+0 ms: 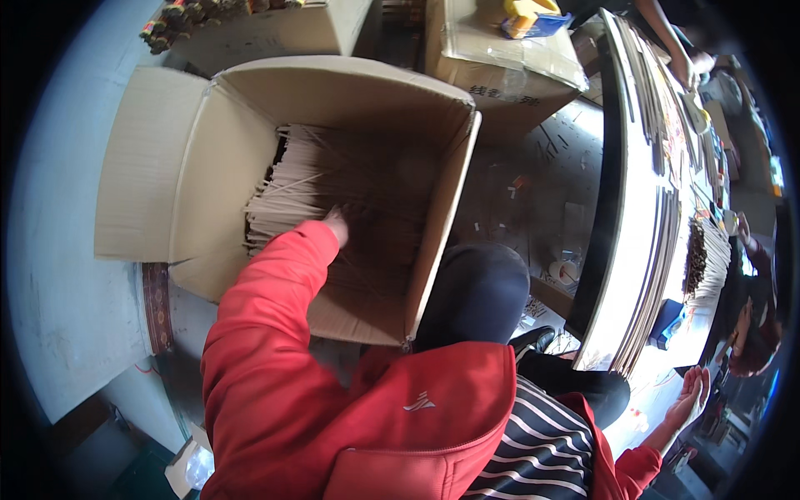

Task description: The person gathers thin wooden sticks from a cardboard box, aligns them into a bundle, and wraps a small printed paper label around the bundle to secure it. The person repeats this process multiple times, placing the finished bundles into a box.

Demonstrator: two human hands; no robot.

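A large open cardboard box (190, 167) stands in front of me, with many thin pale sticks (287, 187) stacked inside it. My left arm, in a red sleeve, reaches down into the box. My left hand (337, 227) is over or against the right part of the stick pile; its fingers fade into shadow, so their grip cannot be made out. Out to the far right, my right hand (688, 398) is raised beside the table edge with its fingers stretched out. It holds nothing that I can see.
A long white table (608, 321) along the right bears brown strips (650, 292), a bundle of sticks (710, 262) and a blue box (667, 323). Another carton (467, 71) stands behind, with a yellow and blue object (533, 18) on top. Other people work beyond the table.
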